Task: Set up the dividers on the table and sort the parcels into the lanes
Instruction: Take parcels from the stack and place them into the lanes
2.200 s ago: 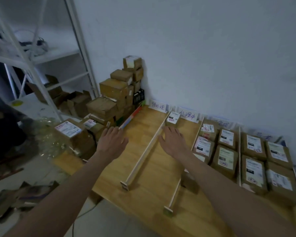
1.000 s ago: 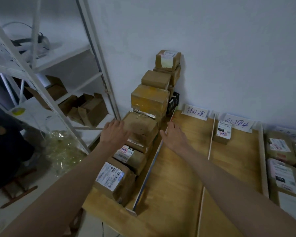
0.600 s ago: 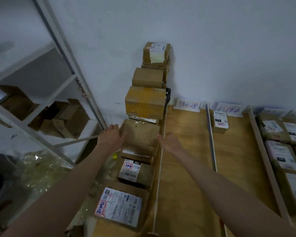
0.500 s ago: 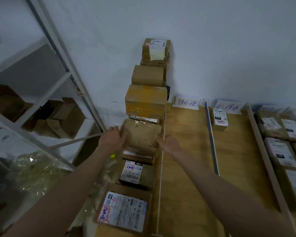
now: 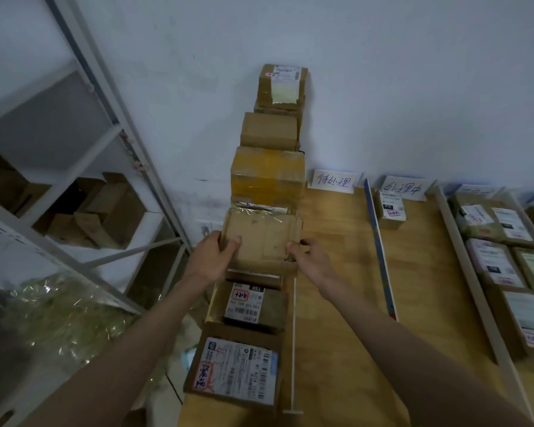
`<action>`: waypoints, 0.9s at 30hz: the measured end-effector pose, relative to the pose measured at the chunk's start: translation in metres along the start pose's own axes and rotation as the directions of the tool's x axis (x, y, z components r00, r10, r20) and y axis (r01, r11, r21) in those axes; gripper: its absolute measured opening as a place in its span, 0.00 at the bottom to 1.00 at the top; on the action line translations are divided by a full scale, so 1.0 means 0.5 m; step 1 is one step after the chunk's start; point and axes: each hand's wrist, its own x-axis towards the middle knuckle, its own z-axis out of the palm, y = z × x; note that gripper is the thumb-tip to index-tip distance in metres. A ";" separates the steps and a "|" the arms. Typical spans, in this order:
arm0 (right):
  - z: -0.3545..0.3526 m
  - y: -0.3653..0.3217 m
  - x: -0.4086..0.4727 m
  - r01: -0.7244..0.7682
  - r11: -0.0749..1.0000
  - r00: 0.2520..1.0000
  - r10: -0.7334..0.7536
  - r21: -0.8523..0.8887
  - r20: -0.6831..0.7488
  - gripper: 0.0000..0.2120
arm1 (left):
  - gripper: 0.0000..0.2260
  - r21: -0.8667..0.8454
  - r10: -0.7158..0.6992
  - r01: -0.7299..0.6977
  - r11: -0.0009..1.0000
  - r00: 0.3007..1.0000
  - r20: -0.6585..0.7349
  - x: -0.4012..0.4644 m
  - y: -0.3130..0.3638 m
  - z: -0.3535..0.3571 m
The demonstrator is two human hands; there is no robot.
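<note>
- Your left hand (image 5: pixel 211 259) grips the left side of the box (image 5: pixel 261 243), thumb curled over its top.
- Your right hand (image 5: pixel 310 257) clasps the box's right side, fingers bent around the edge.
- The box sits on the pile along the table's (image 5: pixel 336 272) left edge, left of the first divider (image 5: pixel 294 334).

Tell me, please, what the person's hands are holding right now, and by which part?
Both hands grip the plain cardboard parcel: left hand on its left edge, right hand on its right edge.
</note>
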 end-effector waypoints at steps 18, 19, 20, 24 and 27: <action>-0.217 0.014 -0.114 -0.245 0.908 0.967 0.205 0.340 0.151 0.33 | 0.28 -0.041 0.412 -0.411 0.911 0.911 0.025 -0.082 0.149 -0.022; -0.222 0.016 -0.116 -0.230 0.915 0.971 0.195 0.332 0.136 0.36 | 0.24 -0.051 0.401 -0.400 0.915 0.916 0.010 -0.080 0.156 -0.019; -0.225 0.020 -0.116 -0.210 0.924 0.976 0.182 0.320 0.117 0.40 | 0.21 -0.067 0.390 -0.389 0.919 0.921 0.002 -0.076 0.161 -0.014; -0.235 0.032 -0.121 -0.123 0.961 0.992 0.122 0.246 0.020 0.46 | 0.20 -0.117 0.327 -0.326 0.938 0.945 -0.008 -0.062 0.180 0.006; -0.238 0.037 -0.128 -0.050 0.980 0.998 0.055 0.191 -0.023 0.43 | 0.20 -0.134 0.273 -0.270 0.953 0.962 0.002 -0.053 0.192 0.021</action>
